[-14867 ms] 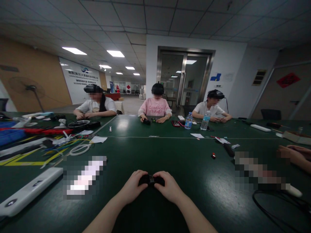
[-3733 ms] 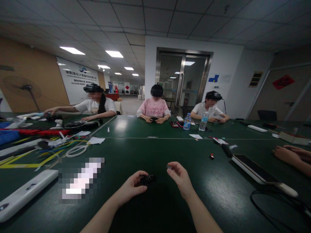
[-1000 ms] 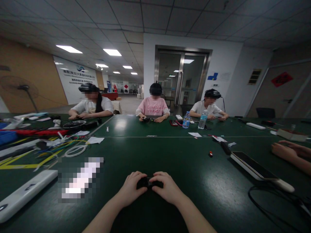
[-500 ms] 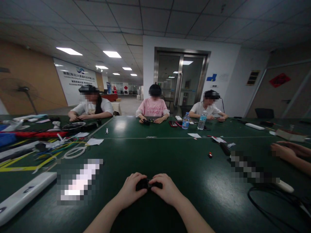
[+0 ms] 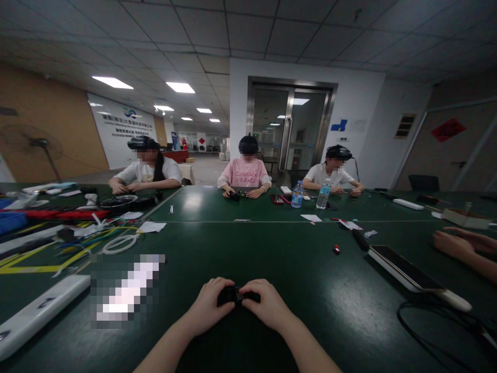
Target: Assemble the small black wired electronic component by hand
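Observation:
Close to the front edge of the green table (image 5: pixel 186 238), my left hand (image 5: pixel 210 302) and my right hand (image 5: pixel 267 300) face each other. Between them is a small dark object (image 5: pixel 237 295), gripped from both sides by thumbs and fingers. It looks black with a lighter, greyish part in the middle, but its kind is too dark and too covered to make out. The fingers of both hands are closed, and the thumbs press on its near side.
A white power bank (image 5: pixel 46 311) and a blurred-out bright screen lie left, cables (image 5: pixel 120 243) beyond. Right are a phone (image 5: pixel 406 267), a black cord (image 5: pixel 411 331), a small red item (image 5: pixel 336 249) and a person's hands (image 5: pixel 458 243). Bottles (image 5: pixel 297 196) and several seated people are across the table.
Both hands stay in nearly the same place, still closed on the dark object. The view has shifted very slightly.

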Available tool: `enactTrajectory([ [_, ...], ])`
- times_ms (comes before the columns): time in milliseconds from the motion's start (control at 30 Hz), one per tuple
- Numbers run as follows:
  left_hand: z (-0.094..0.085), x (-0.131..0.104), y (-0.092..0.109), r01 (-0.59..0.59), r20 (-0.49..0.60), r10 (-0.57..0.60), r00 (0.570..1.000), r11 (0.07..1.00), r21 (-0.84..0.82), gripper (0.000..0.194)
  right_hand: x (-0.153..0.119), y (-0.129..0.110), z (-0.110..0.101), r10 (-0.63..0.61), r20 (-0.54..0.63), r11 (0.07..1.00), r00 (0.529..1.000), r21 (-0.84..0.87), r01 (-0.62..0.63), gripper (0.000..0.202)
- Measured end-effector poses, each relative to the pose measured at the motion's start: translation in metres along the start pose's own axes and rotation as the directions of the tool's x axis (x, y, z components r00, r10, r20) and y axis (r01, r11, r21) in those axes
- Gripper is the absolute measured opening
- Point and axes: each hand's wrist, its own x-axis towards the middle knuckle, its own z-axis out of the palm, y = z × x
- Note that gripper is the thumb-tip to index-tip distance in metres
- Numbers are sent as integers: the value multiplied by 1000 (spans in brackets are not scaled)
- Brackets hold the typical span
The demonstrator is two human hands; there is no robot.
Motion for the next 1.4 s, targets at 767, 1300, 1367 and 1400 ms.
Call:
enactTrajectory([
  [767,-4,0,7,13,27,-13,1000,1000,16,36,0,4,0,0,5,1000,1000,24,-1,27],
  [1300,-3,0,4,15,14,-15,1000,1000,1,37,-1,2,-1,-11,-3,999,1000,46,11,34],
  [1367,-1,0,0,0,2,0,1000,1000,-2,37,-1,2,-1,-20,-4,999,1000,43,21,32],
  [1400,0,0,-1,-5,0,5,1000,1000,-2,37,0,2,-1,-22,-1,999,1000,39,22,30],
])
